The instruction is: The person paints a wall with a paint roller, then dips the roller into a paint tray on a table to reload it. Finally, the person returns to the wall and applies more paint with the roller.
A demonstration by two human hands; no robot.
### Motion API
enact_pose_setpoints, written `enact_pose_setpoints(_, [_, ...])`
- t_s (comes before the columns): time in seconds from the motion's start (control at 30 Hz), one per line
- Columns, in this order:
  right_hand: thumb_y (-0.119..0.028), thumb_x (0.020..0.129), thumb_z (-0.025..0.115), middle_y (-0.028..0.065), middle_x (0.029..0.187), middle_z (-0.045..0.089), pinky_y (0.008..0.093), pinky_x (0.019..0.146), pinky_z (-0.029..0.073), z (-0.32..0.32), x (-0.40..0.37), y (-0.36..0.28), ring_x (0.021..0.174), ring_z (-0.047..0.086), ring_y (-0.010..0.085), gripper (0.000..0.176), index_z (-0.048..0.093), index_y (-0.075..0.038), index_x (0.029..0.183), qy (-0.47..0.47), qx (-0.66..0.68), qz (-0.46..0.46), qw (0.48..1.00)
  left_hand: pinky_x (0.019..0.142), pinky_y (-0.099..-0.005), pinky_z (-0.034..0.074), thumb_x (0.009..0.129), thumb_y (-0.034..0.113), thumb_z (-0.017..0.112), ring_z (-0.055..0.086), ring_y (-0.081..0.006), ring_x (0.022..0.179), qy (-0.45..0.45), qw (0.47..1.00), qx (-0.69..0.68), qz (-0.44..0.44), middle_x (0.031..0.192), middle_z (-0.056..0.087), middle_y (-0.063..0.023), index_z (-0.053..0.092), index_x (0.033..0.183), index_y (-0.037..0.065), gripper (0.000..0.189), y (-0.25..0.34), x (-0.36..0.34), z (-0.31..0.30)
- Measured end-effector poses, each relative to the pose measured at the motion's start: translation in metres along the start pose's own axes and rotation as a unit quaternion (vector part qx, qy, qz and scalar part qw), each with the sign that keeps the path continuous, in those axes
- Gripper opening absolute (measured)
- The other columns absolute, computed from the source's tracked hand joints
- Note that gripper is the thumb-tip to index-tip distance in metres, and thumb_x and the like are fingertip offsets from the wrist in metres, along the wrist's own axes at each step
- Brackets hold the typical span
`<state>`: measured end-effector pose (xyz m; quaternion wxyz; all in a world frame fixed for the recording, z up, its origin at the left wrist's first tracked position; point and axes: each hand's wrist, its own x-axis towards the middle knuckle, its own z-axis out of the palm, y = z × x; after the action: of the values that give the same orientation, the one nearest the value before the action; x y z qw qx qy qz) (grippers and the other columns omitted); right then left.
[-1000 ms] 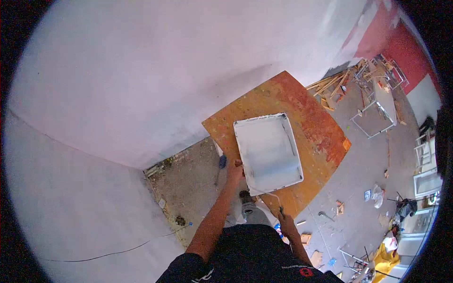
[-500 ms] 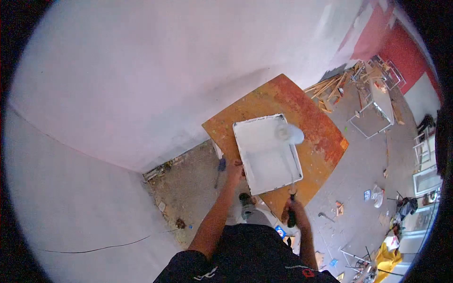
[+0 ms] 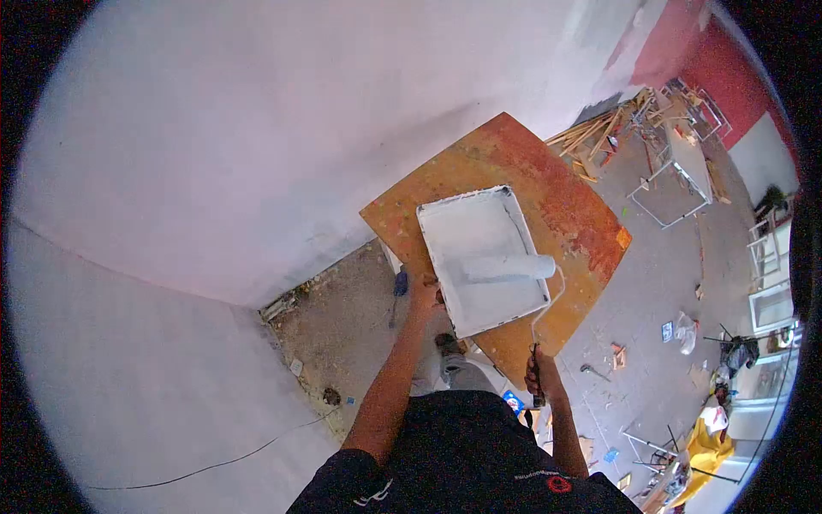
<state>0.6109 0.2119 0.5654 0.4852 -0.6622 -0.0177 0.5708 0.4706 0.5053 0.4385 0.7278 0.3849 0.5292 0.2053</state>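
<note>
A white paint tray (image 3: 452,319) lies tilted on a worn orange-brown board (image 3: 591,231), with white paint coating its inside. My left hand (image 3: 426,295) grips the tray's left side, fingers closed at the rim. In my right hand (image 3: 541,377), closed around the dark handle, is a paint roller (image 3: 512,268). Its white, paint-covered sleeve lies across the middle of the tray, and the bent wire frame comes out past the tray's right edge.
A pale painted wall (image 3: 257,154) rises beyond the board. Wood strips (image 3: 591,133) and a metal frame (image 3: 672,193) lie on the floor at the upper right. A yellow cloth (image 3: 706,458) and scattered litter are at the lower right. My shoe (image 3: 447,344) shows below the tray.
The roller has swung from the tray's upper right corner down to its middle and now lies crosswise. My right hand has moved slightly up; my left hand stays at the tray's side.
</note>
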Motion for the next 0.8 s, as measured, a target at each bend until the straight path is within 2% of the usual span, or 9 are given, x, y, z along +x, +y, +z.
enact_pose_setpoints(0.13, [-0.054,0.086,0.037,-0.0032,0.044,0.032,0.0234,0.029,0.024,-0.02,0.008,0.02,0.03,0.03,0.0089,0.046,0.038,-0.014,0.063,-0.014,-0.066,0.028,0.997,0.052,-0.0391,0.053,0.077,0.004,0.054,0.055,-0.0215,0.075,-0.001,0.996,-0.087,0.003,0.084,0.051,-0.0055,0.047,0.09,0.012,0.017,-0.001,-0.004,0.002])
enact_pose_setpoints(0.23, [-0.054,0.086,0.037,-0.0028,0.043,0.032,0.0235,0.029,0.025,-0.021,0.02,0.024,0.03,0.031,0.0099,0.048,0.038,-0.013,0.062,0.009,-0.115,0.054,0.992,0.05,-0.0377,0.052,0.077,0.003,0.052,0.055,-0.0198,0.072,-0.002,1.0,-0.026,0.009,0.081,0.051,-0.0048,0.046,0.089,0.012,0.016,-0.004,0.002,0.001])
enact_pose_setpoints(0.43, [-0.055,0.086,0.036,0.001,0.042,0.035,0.0293,0.03,0.032,-0.041,0.153,0.054,0.031,0.036,0.0143,0.05,0.04,-0.012,0.061,-0.001,-0.365,-0.255,0.896,0.05,-0.0384,0.052,0.078,0.004,0.052,0.054,-0.0174,0.072,-0.025,0.998,-0.051,-0.005,0.077,0.049,-0.0034,0.046,0.088,0.012,0.014,0.012,-0.013,0.001])
enact_pose_setpoints(0.53, [-0.046,0.086,0.042,0.0056,0.043,0.039,0.0339,0.033,0.034,-0.033,0.166,0.047,0.033,0.041,0.0188,0.044,0.045,-0.007,0.067,-0.001,-0.352,-0.243,0.904,0.05,-0.039,0.053,0.078,0.004,0.052,0.054,-0.0177,0.073,-0.011,0.999,0.033,-0.003,0.078,0.049,-0.0041,0.046,0.09,0.012,0.016,0.023,-0.018,0.005])
enact_pose_setpoints(0.6, [-0.031,0.084,0.048,0.0098,0.046,0.042,0.0368,0.035,0.036,-0.034,0.151,0.053,0.037,0.044,0.0228,0.03,0.048,-0.003,0.076,0.012,-0.468,-0.359,0.807,0.051,-0.0394,0.054,0.078,0.004,0.052,0.054,-0.018,0.07,0.005,1.0,0.024,0.003,0.079,0.049,-0.0047,0.046,0.091,0.012,0.016,0.014,-0.012,0.005])
enact_pose_setpoints(0.63, [-0.021,0.082,0.052,0.0122,0.048,0.043,0.0383,0.037,0.036,-0.036,0.119,0.058,0.04,0.045,0.025,0.021,0.049,-0.001,0.081,0.036,-0.573,-0.46,0.678,0.051,-0.0396,0.054,0.079,0.004,0.051,0.055,-0.0181,0.069,0.015,1.0,0.018,0.006,0.08,0.049,-0.005,0.046,0.091,0.012,0.016,0.011,-0.009,0.004])
enact_pose_setpoints(0.7, [-0.007,0.075,0.051,0.0157,0.053,0.047,0.0413,0.04,0.038,-0.041,0.065,0.069,0.045,0.047,0.032,0.021,0.047,0.001,0.094,0.031,-0.574,-0.341,0.744,0.051,-0.0394,0.054,0.078,0.003,0.051,0.055,-0.0183,0.07,0.001,1.0,-0.009,0.005,0.083,0.05,-0.0052,0.046,0.091,0.012,0.016,0.022,-0.02,0.005])
enact_pose_setpoints(0.77, [-0.006,0.077,0.047,0.0164,0.054,0.048,0.0417,0.041,0.038,-0.075,0.038,0.099,0.046,0.048,0.0345,0.025,0.044,0.0,0.101,-0.025,-0.607,-0.29,0.739,0.052,-0.0388,0.055,0.078,0.003,0.051,0.055,-0.0182,0.071,0.002,0.999,-0.034,0.003,0.085,0.05,-0.0054,0.046,0.091,0.011,0.016,0.019,-0.021,0.006])
enact_pose_setpoints(0.8, [-0.009,0.079,0.046,0.0145,0.053,0.047,0.041,0.04,0.037,-0.085,0.042,0.107,0.045,0.047,0.0335,0.022,0.045,0.0,0.1,-0.025,-0.563,-0.216,0.797,0.052,-0.0383,0.055,0.078,0.003,0.051,0.055,-0.018,0.07,0.007,0.999,-0.042,0.002,0.085,0.05,-0.0054,0.046,0.091,0.01,0.015,0.012,-0.015,0.006])
